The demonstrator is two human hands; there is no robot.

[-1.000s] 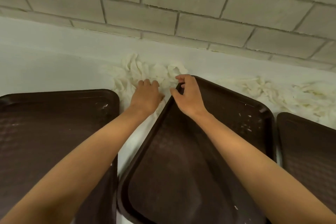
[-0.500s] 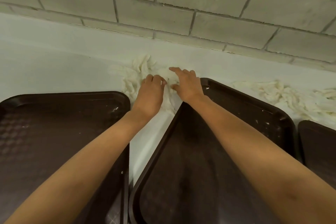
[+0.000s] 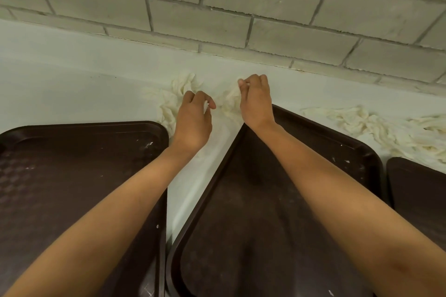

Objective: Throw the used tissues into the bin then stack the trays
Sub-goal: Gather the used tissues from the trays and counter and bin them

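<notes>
"Up at the middle of the frame, beyond the trays: is that where the used tissues (image 3: 173,101) lie?"

"Yes, a crumpled heap on the white worktop (image 3: 72,84), between the far corners of the left tray (image 3: 72,164) and the middle tray (image 3: 265,212), close under the brick wall (image 3: 217,7). A second heap (image 3: 386,128) trails toward the right edge, above the right tray (image 3: 420,188)."

"And the hands?"

"Both are at the near heap. The left hand (image 3: 193,118) has its fingers curled, thumb and fingertips pinching a white scrap. The right hand (image 3: 255,99), a little higher in the frame, is curled too, nipping the upper end of a tissue strand at its fingertips."

"Which hand is nearer to what remains?"

"For the near heap, the left: most of it lies just left of and above that hand. The second heap runs long-ways from left to right, and the right hand is the nearer one, though well apart from it."

"The bin?"

"Not in view, so I cannot tell which way the load must go. By my judgement the gathering is barely begun, and the three trays lie side by side, unstacked."
</notes>
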